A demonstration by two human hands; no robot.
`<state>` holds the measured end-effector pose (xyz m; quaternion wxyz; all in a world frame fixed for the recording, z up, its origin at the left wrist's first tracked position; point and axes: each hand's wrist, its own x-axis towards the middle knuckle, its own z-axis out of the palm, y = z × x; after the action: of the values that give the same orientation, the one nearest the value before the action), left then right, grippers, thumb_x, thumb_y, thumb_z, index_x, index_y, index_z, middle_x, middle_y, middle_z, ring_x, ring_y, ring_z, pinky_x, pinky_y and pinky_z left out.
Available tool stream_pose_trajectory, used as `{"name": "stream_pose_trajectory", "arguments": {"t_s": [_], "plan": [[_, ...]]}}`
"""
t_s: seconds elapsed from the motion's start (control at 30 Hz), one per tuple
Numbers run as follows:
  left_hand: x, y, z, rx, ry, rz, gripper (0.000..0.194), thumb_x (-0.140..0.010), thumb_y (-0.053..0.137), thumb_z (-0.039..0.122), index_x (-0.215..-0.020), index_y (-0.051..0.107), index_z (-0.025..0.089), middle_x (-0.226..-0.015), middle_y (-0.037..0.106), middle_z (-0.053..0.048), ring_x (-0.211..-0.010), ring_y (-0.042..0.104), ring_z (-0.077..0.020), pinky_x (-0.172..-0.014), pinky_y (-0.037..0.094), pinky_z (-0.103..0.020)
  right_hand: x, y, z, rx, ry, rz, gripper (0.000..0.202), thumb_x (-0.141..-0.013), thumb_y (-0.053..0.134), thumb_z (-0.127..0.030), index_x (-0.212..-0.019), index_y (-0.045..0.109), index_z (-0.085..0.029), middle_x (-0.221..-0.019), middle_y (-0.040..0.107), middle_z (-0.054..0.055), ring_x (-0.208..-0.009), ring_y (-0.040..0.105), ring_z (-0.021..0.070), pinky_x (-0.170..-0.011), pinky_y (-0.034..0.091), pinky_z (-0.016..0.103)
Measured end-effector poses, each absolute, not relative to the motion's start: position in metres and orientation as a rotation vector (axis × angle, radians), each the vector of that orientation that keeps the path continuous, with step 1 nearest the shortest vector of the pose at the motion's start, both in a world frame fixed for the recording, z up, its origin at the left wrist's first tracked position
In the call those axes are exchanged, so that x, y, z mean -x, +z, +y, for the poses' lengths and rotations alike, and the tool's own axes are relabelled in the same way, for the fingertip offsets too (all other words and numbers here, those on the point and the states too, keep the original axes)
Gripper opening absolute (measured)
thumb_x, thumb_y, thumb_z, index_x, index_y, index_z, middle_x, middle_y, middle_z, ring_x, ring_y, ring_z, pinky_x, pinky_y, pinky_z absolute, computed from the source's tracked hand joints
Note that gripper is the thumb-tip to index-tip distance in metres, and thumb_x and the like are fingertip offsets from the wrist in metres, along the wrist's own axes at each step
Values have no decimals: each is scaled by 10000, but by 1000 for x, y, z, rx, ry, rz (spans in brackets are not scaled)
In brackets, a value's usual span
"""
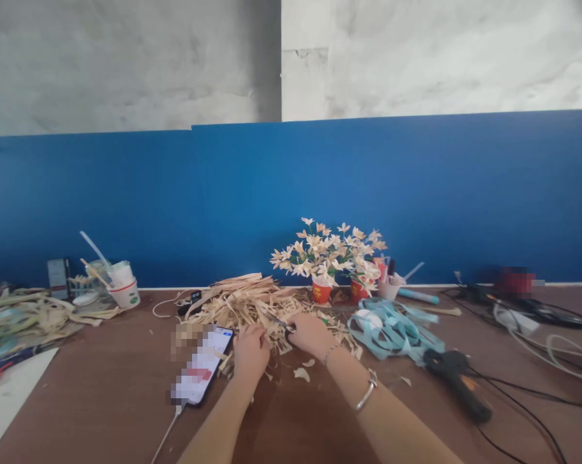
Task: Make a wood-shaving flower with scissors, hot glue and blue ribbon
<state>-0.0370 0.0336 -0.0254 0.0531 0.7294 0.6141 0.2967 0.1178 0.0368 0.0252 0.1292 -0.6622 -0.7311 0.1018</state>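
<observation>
A heap of pale dried husk strips (252,299) lies in front of me at mid-table. My left hand (250,351) rests at the heap's near edge, fingers curled and pressed together; what they hold, if anything, is hidden. In my right hand (310,332) is a pair of scissors (281,323), its blades pointing left into the strips. Just left of my left hand lies a lit phone (204,367) with a cable plugged in. Beyond my right hand, pale handmade flowers (329,251) stand in a red paper cup (321,291) and a second red cup (359,290).
Blue ribbon (392,328) lies tangled right of the heap, near a black glue gun (457,383) with its cord. More cables (552,341) spread at the far right. At left are a white cup (125,295) and more strips (39,316). A blue panel (223,206) backs the table.
</observation>
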Motion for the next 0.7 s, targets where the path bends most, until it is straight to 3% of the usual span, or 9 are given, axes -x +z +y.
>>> {"name": "stream_pose_trajectory", "arguments": {"t_s": [0.43, 0.7], "plan": [[37, -30, 36, -2237, 907, 1870, 272, -729, 451, 119, -856, 677, 203, -1012, 650, -62, -993, 507, -231, -809, 354, -367, -111, 17, 56, 1858, 342, -2160, 232, -698, 543, -186, -865, 695, -239, -881, 671, 31, -875, 578, 171, -727, 384, 234], [36, -29, 35, -2244, 915, 1865, 279, -725, 444, 109, -854, 673, 205, -1011, 648, -54, -991, 505, -231, -799, 351, -374, -109, 16, 59, 1866, 399, -2143, 206, -682, 575, -219, -846, 697, -245, -815, 671, 13, -780, 577, 155, -652, 373, 217]]}}
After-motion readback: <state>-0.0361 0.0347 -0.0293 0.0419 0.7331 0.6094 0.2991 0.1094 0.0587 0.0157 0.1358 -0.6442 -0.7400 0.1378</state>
